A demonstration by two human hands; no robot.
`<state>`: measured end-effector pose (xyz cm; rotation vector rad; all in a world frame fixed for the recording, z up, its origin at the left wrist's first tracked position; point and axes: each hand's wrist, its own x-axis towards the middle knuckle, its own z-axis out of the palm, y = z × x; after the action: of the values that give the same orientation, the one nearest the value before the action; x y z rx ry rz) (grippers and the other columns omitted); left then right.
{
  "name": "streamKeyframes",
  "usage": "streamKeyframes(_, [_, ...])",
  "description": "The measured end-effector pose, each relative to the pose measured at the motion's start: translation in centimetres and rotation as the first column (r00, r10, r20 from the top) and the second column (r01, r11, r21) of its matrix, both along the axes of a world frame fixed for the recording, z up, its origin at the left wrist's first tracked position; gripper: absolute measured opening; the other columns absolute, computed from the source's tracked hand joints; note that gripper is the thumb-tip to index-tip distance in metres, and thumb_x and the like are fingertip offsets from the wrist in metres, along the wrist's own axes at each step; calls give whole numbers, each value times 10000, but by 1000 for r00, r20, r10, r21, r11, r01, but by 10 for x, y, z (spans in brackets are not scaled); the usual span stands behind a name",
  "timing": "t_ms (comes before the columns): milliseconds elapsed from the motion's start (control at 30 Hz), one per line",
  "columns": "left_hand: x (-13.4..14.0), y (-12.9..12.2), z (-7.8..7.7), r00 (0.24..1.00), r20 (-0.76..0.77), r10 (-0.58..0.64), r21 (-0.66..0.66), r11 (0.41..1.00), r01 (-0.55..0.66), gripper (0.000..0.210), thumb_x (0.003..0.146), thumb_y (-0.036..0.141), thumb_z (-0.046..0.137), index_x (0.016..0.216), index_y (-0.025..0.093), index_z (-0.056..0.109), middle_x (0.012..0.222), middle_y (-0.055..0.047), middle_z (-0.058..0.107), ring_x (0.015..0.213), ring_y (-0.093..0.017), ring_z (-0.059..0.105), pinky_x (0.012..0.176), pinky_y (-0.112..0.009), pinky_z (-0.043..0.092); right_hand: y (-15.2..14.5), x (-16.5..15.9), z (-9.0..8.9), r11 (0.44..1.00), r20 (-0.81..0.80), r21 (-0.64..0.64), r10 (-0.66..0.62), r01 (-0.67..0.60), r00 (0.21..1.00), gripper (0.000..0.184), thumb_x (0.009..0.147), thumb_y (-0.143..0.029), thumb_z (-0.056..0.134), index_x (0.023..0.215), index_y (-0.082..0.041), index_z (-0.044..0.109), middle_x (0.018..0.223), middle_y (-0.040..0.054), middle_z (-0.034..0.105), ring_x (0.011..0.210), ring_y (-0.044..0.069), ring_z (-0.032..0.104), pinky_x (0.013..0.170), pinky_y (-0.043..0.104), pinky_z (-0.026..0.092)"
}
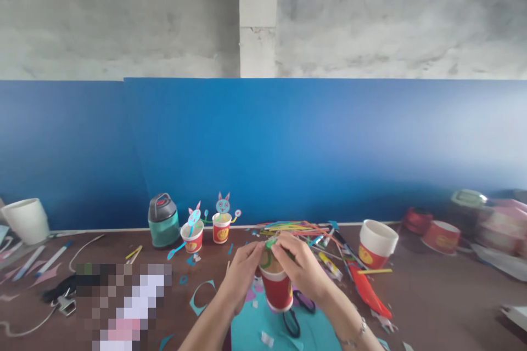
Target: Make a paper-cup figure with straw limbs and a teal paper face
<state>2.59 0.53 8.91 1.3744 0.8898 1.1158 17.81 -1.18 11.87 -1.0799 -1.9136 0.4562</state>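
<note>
A red paper cup (279, 289) with a white rim stands upright in front of me, over a sheet of teal paper (247, 329). My left hand (244, 270) is closed against the cup's left side near the rim, fingertips reaching over the mouth. From the other side my right hand (300, 260) bends its fingers over the rim, pinching at a green strip (270, 243) that looks like a pipe cleaner. Part of the green strip shows inside the cup. The exact finger contact is partly hidden. Black-handled scissors (291, 324) lie beside the cup's base.
Two decorated cups with rabbit faces (221, 228) stand at the back left, near a teal-and-grey container (163, 225). Colourful pipe cleaners (294, 227) lie behind my hands. White-and-red cups (376, 244) and a red pointed object (368, 289) are rightward. Paper scraps surround the mat.
</note>
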Motion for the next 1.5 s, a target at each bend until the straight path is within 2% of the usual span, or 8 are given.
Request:
streamKeyframes(167, [0, 5, -5, 990, -86, 115, 180, 979, -98, 473, 858, 557, 465, 787, 114, 616, 661, -15, 514, 636, -127, 452, 593, -231, 345, -1, -4, 0, 996, -71, -58, -78, 74, 994, 116, 869, -300, 491, 838, -197, 535, 807, 10, 562, 745, 142, 509, 690, 263, 403])
streamKeyframes(233, [0, 6, -5, 983, -121, 140, 235, 966, -109, 452, 881, 526, 444, 835, 116, 630, 710, -32, 551, 695, -145, 492, 639, -239, 371, -1, -3, -1, 996, -80, -48, -73, 70, 994, 150, 859, -294, 516, 955, -197, 579, 907, 39, 601, 817, 158, 541, 741, 277, 422])
streamKeyframes(533, [-4, -5, 14, 994, -111, 14, 370, 929, 28, 358, 903, 420, 478, 1061, 157, 663, 1062, -107, 628, 992, -213, 563, 889, -296, 417, 4, 0, -2, 1000, -164, 6, 0, 1, 987, 168, 846, -266, 545, 804, -212, 698, 809, 49, 615, 794, 173, 569, 708, 281, 436])
streamKeyframes(700, [-4, -5, 16, 997, -73, 35, 379, 925, -4, 296, 875, 383, 529, 830, 152, 708, 1017, -107, 611, 943, -213, 572, 812, -277, 433, 2, -5, -4, 1000, -256, -10, 8, -11, 967, 238, 861, -307, 524, 714, -197, 676, 758, 39, 564, 728, 156, 539, 646, 271, 425])
streamKeyframes(900, [-7, -9, 20, 993, -52, 110, 452, 889, -75, 372, 862, 343, 533, 558, 129, 545, 851, -76, 505, 822, -169, 497, 708, -246, 381, -4, -12, -1, 999, -303, 11, 42, -40, 952, 282, 862, -342, 536, 651, -179, 627, 708, 30, 545, 684, 143, 514, 617, 261, 413])
streamKeyframes(1067, [-6, -8, 21, 991, -27, 132, 386, 916, -111, 446, 811, 433, 570, 503, 130, 459, 791, -57, 430, 744, -152, 444, 650, -243, 356, -4, -15, -4, 999, -302, 45, 19, -5, 953, 303, 861, -363, 539, 637, -178, 628, 696, 38, 555, 676, 143, 516, 603, 258, 419])
streamKeyframes(1367, [-13, 2, 25, 995, -13, 103, 272, 957, -96, 398, 772, 516, 607, 697, 131, 679, 894, -105, 597, 880, -222, 540, 777, -292, 421, 6, 4, 2, 982, -352, -175, 5, -71, 936, 410, 835, -533, 515, 947, -184, 700, 954, 96, 678, 889, 208, 607, 826, 350, 485])
streamKeyframes(1500, [-14, 5, 20, 993, -63, 96, 306, 949, -72, 407, 802, 511, 572, 748, 126, 694, 915, -113, 606, 892, -229, 544, 805, -311, 421, 9, 5, 0, 982, -343, -173, 7, -71, 939, 319, 717, -484, 673, 807, -185, 737, 916, 93, 687, 871, 218, 620, 781, 342, 502])
